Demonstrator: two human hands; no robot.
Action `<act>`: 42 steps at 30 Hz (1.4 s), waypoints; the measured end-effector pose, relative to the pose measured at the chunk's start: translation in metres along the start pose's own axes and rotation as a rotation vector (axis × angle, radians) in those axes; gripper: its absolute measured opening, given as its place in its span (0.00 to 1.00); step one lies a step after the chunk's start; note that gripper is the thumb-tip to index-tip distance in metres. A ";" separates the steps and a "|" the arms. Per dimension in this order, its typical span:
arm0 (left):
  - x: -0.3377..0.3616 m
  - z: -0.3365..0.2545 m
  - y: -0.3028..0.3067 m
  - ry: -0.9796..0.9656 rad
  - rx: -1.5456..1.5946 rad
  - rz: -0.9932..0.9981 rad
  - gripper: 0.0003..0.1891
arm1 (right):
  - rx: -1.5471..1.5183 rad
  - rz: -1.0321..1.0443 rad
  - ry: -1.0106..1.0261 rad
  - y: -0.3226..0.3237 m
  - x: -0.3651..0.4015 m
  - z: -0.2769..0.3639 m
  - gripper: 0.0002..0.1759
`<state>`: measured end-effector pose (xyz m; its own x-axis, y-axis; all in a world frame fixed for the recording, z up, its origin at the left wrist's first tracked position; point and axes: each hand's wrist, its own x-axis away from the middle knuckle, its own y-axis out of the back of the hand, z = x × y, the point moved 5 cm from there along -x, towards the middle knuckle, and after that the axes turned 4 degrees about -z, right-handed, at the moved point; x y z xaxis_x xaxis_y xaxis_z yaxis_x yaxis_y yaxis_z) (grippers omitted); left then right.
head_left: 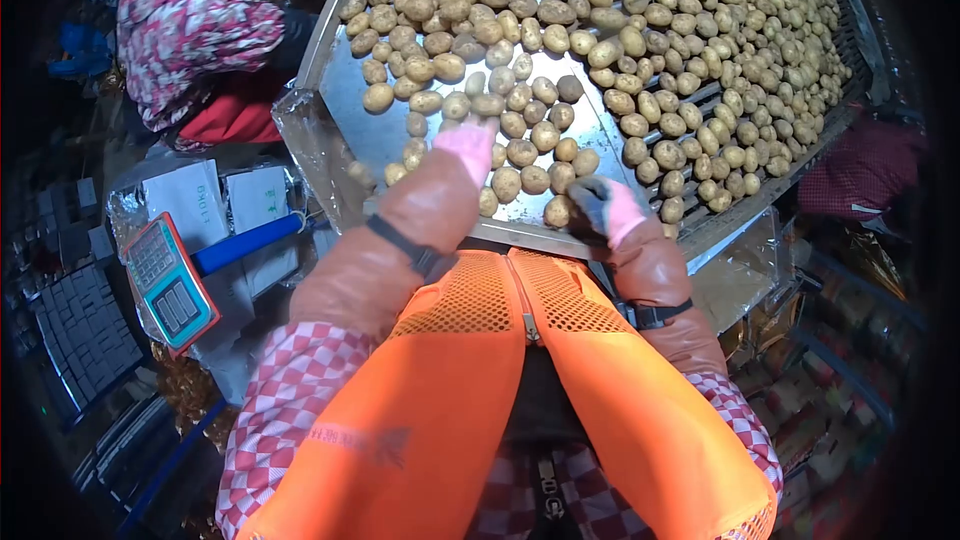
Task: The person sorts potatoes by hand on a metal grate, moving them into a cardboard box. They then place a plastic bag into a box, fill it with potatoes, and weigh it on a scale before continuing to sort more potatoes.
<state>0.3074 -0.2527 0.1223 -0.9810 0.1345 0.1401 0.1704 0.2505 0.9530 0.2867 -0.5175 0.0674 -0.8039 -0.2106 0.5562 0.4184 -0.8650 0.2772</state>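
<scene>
Loose potatoes [520, 152] lie on a bare metal sheet [355, 135] at the near end of a sorting table. My left hand [468, 140], in a pink-cuffed glove, reaches in among them; its fingers are blurred against the potatoes. By the table's front edge is my right hand [603, 208], in a grey glove with a pink cuff. Its fingers curl inward, the tips right at a potato [557, 211]; I cannot tell what is inside them. Brown sleeve covers reach up both forearms.
Many more potatoes [740, 70] cover the slatted part of the table at right. A raised rim [540, 239] runs along the front. A scale display with keypad [170, 280] stands left, beside a blue tube [245, 244]. One person in patterned clothing [190, 35] is at upper left.
</scene>
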 end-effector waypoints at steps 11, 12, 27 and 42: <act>0.002 -0.003 0.010 0.076 0.525 0.002 0.20 | -0.837 0.329 -0.284 -0.030 0.012 0.081 0.37; 0.008 -0.029 0.029 -0.077 0.539 -0.019 0.20 | -1.056 0.342 -0.255 -0.032 0.006 0.081 0.33; 0.028 0.151 0.040 0.594 -0.048 -0.380 0.24 | 0.621 -0.020 -0.053 -0.020 -0.009 0.065 0.33; -0.081 0.055 0.057 0.157 0.487 -0.095 0.23 | -0.852 0.398 0.009 -0.077 -0.043 0.124 0.38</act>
<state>0.4019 -0.1963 0.1506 -0.9900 -0.0466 0.1334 0.0669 0.6770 0.7329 0.3418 -0.3849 0.1194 -0.6729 -0.5629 0.4799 0.2155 -0.7698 -0.6007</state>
